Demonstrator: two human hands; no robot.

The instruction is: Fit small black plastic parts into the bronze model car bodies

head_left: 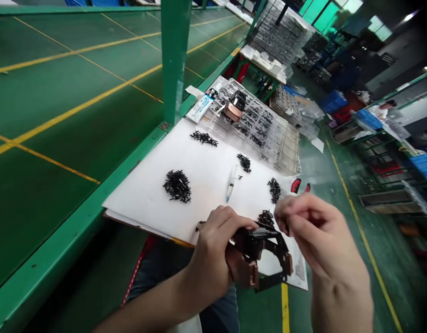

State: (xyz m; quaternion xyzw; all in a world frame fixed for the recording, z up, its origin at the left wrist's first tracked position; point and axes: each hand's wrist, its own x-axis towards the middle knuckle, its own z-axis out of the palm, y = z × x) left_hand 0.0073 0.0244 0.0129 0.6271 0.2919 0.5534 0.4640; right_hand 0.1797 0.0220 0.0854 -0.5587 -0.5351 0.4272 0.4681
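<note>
My left hand (216, 252) is wrapped round a black and copper-coloured frame (260, 254) with an open middle, held over the near edge of the white board (147, 185). Just right of the frame, my right hand (312, 226) has its thumb and fingertips pinched together; a small dark thing shows at the tips, too blurred to name. Small black pieces lie in several piles on the board, the largest pile (177, 186) to the left. A clear syringe-like tube (230, 187) with a blue tip lies mid-board.
A clear compartment tray (265, 120) stands behind, with a copper and black part (234, 106) and a blue-white tube (201, 108) on it. Red-handled pliers (295, 186) lie at right. A green post (175, 60) rises beside the conveyor at left. A person sits far right.
</note>
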